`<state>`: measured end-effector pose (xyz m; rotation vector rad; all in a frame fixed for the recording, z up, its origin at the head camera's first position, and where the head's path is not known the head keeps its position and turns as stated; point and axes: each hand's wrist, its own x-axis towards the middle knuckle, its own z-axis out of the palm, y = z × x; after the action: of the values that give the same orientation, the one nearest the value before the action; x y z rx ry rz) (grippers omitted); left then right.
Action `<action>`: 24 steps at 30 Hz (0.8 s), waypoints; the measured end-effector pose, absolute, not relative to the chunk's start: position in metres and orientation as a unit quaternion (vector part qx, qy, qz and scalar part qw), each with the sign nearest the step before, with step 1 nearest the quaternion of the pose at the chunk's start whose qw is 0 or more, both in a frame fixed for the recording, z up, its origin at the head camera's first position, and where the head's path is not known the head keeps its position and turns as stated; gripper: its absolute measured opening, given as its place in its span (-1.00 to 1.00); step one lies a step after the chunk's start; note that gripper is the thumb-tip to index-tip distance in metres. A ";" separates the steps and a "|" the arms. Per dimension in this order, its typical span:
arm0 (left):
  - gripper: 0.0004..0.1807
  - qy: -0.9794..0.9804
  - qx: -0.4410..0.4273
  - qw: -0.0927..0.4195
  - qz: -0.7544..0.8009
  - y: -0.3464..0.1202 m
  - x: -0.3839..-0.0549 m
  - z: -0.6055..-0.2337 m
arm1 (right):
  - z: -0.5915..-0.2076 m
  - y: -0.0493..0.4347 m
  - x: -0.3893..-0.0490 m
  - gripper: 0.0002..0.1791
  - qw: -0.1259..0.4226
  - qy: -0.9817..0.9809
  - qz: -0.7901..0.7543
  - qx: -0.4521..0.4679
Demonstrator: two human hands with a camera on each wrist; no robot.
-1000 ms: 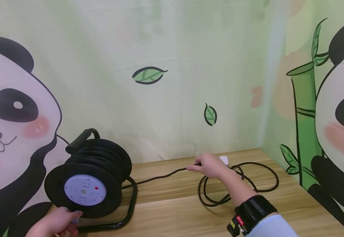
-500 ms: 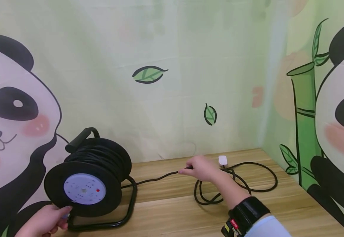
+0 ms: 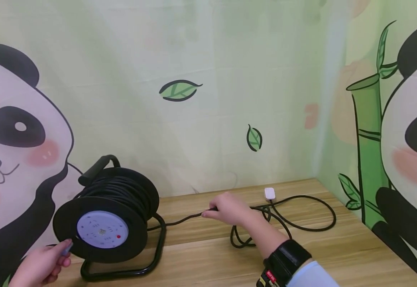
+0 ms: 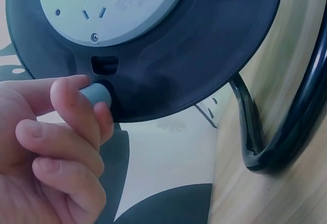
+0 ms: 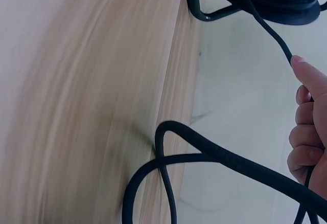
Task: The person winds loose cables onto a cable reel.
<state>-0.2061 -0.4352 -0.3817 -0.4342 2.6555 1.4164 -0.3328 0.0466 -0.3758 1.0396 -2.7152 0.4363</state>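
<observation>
ok, my l hand (image 3: 43, 263) pinches the blue-grey knob (image 4: 96, 95) nr the rim of reel (image 3: 102, 204), reel just r of it so l's the nearer hand. black cord (image 3: 188, 217) leaves reel's r side, approx l-r, into my r hand (image 3: 230, 209), fingers curled round it. loose loops (image 3: 303, 196) + white plug (image 3: 270, 193) lie further r.

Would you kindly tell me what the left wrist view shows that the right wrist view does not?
Only the left wrist view shows the left hand pinching the pale blue knob, and the pale socket panel. Only the right wrist view shows the right hand gripping the black cord. Both show the reel, its black frame and the wooden table.
</observation>
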 end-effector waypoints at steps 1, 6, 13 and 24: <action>-0.48 0.869 -0.145 0.046 0.471 -0.436 -0.206 -0.381 | -0.376 0.044 -0.331 -0.47 0.099 -0.919 0.147 0.351; -0.40 0.858 -0.172 0.004 0.484 -0.437 -0.206 -0.377 | -0.377 0.031 -0.326 -0.47 0.109 -0.919 0.130 0.355; -0.39 0.820 -0.225 -0.086 0.519 -0.427 -0.208 -0.368 | -0.381 0.013 -0.323 -0.48 0.131 -0.914 0.110 0.369; -0.36 0.802 -0.260 -0.181 0.506 -0.402 -0.207 -0.347 | -0.382 -0.021 -0.316 -0.55 0.089 -0.911 0.113 0.387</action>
<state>-0.2070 -0.4023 -0.3472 -0.9285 2.8580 1.8049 -0.3156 -0.0207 -0.3817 1.1502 -2.7111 0.3359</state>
